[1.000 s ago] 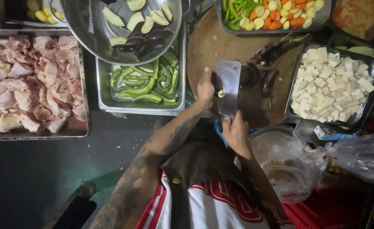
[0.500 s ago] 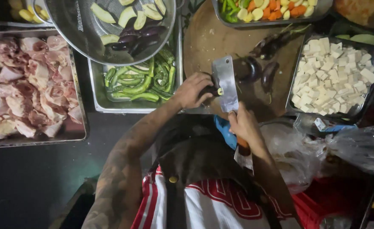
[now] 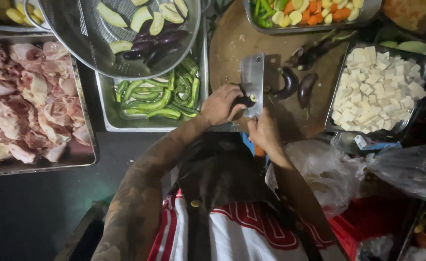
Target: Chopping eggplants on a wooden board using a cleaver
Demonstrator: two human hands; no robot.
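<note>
- Left hand (image 3: pixel 221 104) curled over a dark purple eggplant (image 3: pixel 246 100), pinning it on the round wooden cutting board (image 3: pixel 232 43); a pale cut face shows right against the blade.
- Right hand (image 3: pixel 262 131) closed around the handle of the cleaver (image 3: pixel 252 79); the handle itself is hidden inside the fist. The broad blade stands on edge, running from far to near, touching the eggplant's cut end.
- Two whole eggplants (image 3: pixel 297 87) lie on the board just right of the blade; more dark ones farther right toward the board's far edge.
- Surroundings: metal colander (image 3: pixel 78 43) with eggplant slices at far left, overhanging a tray of green peppers (image 3: pixel 106 111); tray of raw meat (image 3: pixel 85 154) at left; tray of cubed tofu (image 3: pixel 341 82) at right; tray of mixed cut vegetables (image 3: pixel 256 21) at far side.
- Risk, judged: the left fingertips sit very close to the blade. If they are not tucked back, a downward stroke could catch them.
- Risk, judged: the eggplant is round and glossy, so it could roll under pressure and send the cut off line.
- Risk, judged: the loose eggplants beside the blade could be knocked toward the tofu tray.
- Hard to make out: the left fingertips, hidden behind knuckles and blade, so their gap to the edge cannot be told. The remaining eggplant length under the hand is also hidden.
- Cut off: the colander, meat tray and vegetable tray all run out of view. Clear plastic bags (image 3: pixel 406 169) at near right hold contents I cannot identify. The counter below is too dark to read.
</note>
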